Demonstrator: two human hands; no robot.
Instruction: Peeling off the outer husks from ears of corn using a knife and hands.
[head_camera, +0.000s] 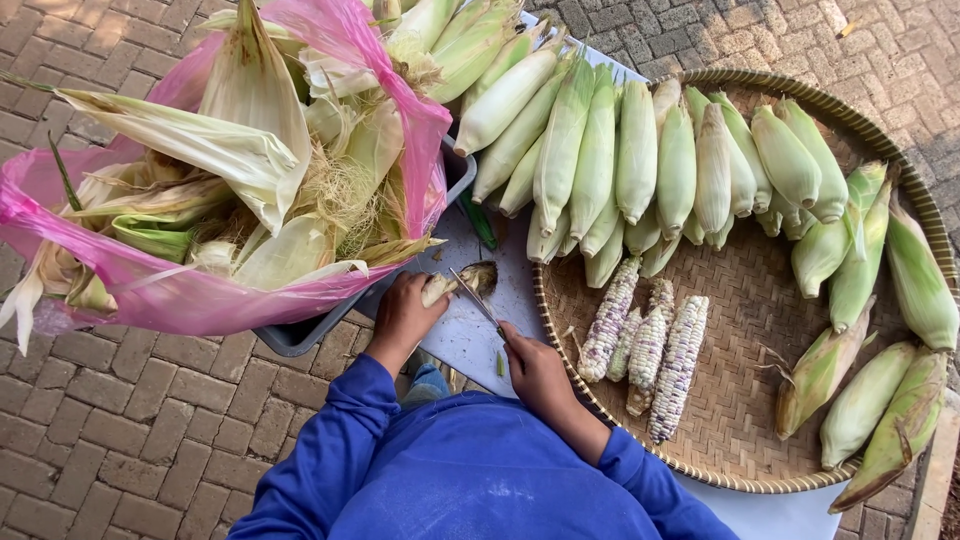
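My left hand (403, 315) grips the stub end of a corn cob (440, 288) over a white board (470, 340). My right hand (535, 372) holds a small knife (476, 297), its blade angled up-left against the cob's end, where a brown bit of husk (482, 276) lies. Both arms wear blue sleeves. Husked purple-and-white corn cobs (650, 345) lie to the right on a round woven tray (740, 430).
Many unhusked green corn ears (600, 150) are stacked across the tray's top and right side. A grey tub (300, 335) lined with a pink plastic bag (150, 285) holds husks and silk at left. Brick paving (120, 430) surrounds everything.
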